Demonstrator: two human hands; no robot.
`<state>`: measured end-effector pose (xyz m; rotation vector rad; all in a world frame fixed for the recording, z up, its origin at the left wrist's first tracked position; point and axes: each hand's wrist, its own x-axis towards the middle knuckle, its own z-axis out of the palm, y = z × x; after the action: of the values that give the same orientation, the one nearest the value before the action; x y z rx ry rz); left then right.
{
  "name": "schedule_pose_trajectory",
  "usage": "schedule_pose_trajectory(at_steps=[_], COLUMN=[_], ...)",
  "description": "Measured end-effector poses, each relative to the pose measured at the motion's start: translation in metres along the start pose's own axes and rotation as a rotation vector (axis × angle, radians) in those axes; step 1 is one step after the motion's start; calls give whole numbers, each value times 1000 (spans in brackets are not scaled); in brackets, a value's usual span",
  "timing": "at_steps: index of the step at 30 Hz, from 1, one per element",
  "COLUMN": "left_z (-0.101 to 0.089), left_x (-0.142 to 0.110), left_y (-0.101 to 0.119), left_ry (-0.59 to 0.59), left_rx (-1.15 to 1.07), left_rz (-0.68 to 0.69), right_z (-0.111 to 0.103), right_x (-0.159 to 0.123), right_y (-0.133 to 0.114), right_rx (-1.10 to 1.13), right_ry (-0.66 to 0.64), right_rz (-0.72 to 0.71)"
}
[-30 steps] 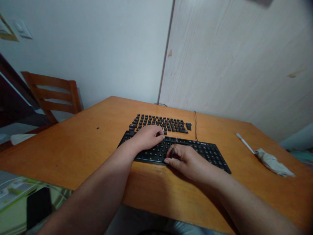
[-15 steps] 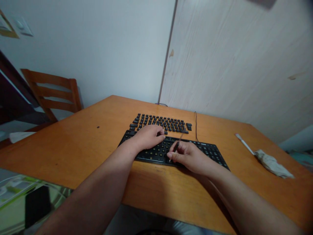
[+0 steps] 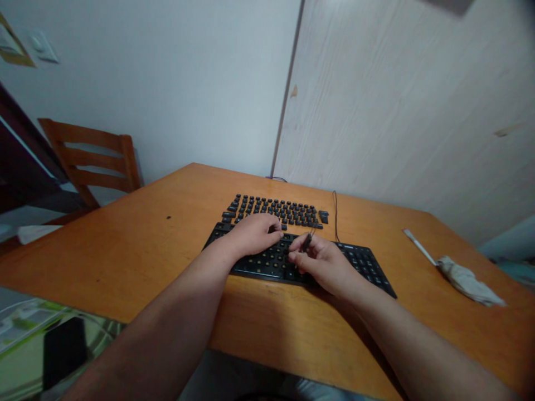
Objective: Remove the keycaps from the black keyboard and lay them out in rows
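Note:
A black keyboard (image 3: 267, 270) lies on the wooden table, many of its keys off and the bare sockets showing. My left hand (image 3: 257, 233) is closed over its far edge, thumb on top; the other fingertips are partly hidden. Between the thumb and fingers of my right hand (image 3: 320, 257) is a thin tool with a black handle (image 3: 307, 241) and fine wire-like ends pointing away from me. This hand hovers over or touches the middle of the keyboard; I cannot tell which. Loose black keycaps (image 3: 288, 210) lie in rows just beyond the keyboard.
A cable (image 3: 335, 214) runs from the keyboard toward the wall. At the right lie a white stick-like item (image 3: 419, 247) and a crumpled cloth (image 3: 470, 281). A wooden chair (image 3: 94, 156) stands at the left. A dark flat object (image 3: 64, 351) sits below the table's left edge.
My right hand has moved slightly away from me and tipped the tool, so less of its thin end shows. The left hand stays put on the keyboard.

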<state>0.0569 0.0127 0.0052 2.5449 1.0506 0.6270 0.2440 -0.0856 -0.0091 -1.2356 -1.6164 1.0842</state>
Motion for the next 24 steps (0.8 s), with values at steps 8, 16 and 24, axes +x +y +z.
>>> schedule_pose_trajectory(at_steps=[8, 16, 24], left_z=[-2, -8, -9], left_x=[1, 0, 1], left_y=[-2, -4, -6], left_ry=[-15, -53, -61], left_rx=[-56, -139, -171], left_rz=[-7, -14, -12], right_z=[-3, 4, 8], right_x=[-12, -7, -1], right_y=[-23, -19, -13], right_rx=[-690, -724, -727], right_ry=[-123, -107, -65], right_rz=[-244, -206, -205])
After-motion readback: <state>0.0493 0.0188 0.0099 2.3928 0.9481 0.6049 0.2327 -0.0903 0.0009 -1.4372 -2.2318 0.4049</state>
